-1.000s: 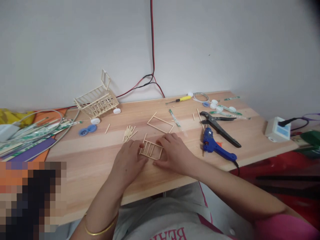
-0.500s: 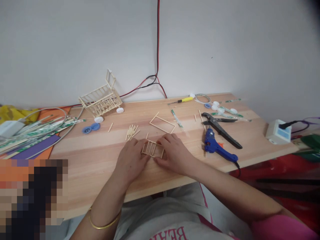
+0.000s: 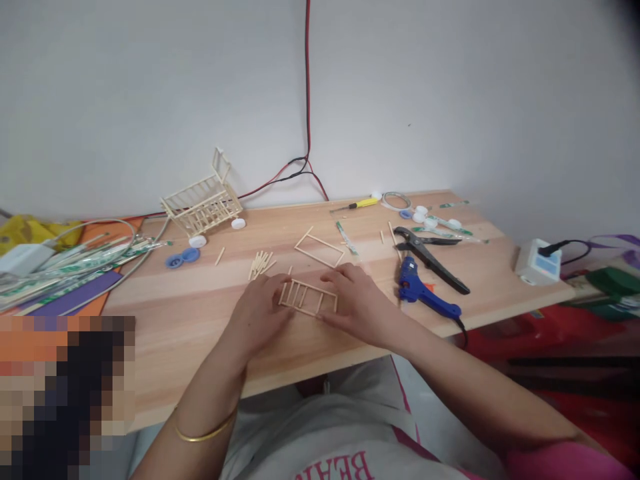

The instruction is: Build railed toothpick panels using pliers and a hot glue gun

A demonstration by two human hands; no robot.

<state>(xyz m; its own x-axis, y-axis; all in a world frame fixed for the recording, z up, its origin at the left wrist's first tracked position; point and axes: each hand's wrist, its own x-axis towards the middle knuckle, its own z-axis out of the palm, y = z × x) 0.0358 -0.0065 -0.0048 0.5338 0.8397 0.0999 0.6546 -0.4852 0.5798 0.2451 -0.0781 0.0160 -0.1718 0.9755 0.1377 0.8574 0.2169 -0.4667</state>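
Note:
A small ladder-like frame of thin wooden sticks [image 3: 309, 297] lies flat on the wooden table [image 3: 190, 313]. My left hand [image 3: 261, 315] pinches its left end, fingers closed on it. My right hand [image 3: 359, 301] holds its right end the same way. Just beyond lies an empty rectangular stick frame [image 3: 320, 249], and a loose pile of short sticks [image 3: 260, 264] sits to its left.
A stick-built cart [image 3: 201, 200] stands by the wall with bottle caps [image 3: 181, 256] near it. A blue glue gun [image 3: 423, 292], black cutters [image 3: 431, 257] and a yellow screwdriver [image 3: 361, 203] lie at right. Stick packets and cables fill the left end. A white box [image 3: 537, 263] sits far right.
The ladder frame has been turned slightly and more of it shows between my hands; my right hand has slid to its right end. The view shifted a little.

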